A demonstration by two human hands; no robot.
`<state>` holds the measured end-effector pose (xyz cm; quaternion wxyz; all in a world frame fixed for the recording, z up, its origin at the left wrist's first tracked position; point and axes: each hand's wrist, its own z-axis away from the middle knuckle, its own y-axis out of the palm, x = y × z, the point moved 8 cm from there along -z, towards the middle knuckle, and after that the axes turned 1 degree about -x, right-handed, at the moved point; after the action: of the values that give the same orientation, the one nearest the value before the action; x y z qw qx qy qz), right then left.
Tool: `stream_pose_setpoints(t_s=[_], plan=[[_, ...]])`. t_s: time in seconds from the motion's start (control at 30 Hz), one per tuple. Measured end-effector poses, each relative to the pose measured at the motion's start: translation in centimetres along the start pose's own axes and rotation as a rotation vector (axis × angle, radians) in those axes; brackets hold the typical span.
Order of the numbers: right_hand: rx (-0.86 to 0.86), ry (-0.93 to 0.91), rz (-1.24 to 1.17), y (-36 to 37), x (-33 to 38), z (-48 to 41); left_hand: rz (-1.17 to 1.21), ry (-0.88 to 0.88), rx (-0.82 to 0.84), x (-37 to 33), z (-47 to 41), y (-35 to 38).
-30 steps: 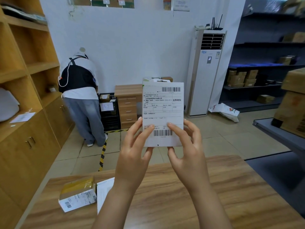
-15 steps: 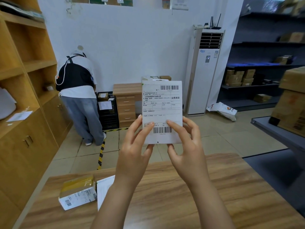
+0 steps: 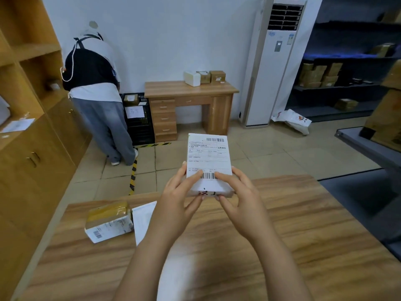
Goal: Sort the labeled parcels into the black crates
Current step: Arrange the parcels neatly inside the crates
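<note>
White labeled parcel (image 3: 208, 158) is held over the far edge of the wooden table (image 3: 293, 235), label facing up. Both the left hand (image 3: 180, 197) and the right hand (image 3: 239, 195) grip its near end, thumbs on the label. One black crate (image 3: 140, 127) stands across the floor, just beside a desk (image 3: 191, 91).

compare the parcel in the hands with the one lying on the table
The held parcel is white; the table parcel has yellowish-brown tape on top. The left hand and right hand grip the held parcel; the table parcel lies untouched on the table. Both carry barcoded labels.
</note>
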<state>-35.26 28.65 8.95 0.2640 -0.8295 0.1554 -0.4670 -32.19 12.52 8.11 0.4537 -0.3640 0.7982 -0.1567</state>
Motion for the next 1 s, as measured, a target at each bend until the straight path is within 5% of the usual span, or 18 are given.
stream_pose_setpoints(t_s=[0.23, 0.53, 1.0], plan=[[0.164, 0.007, -0.055, 3.9, -0.4, 0.3, -0.050, -0.184, -0.038, 1.8, 3.7, -1.3], [0.470, -0.223, -0.229, 9.2, 3.3, 2.5, -0.288, -0.476, -0.293, 0.0, 11.9, -5.8], [1.104, -0.779, -0.553, 16.5, 25.9, 27.4, -0.744, -1.024, -0.880, -14.6, 41.8, -20.0]])
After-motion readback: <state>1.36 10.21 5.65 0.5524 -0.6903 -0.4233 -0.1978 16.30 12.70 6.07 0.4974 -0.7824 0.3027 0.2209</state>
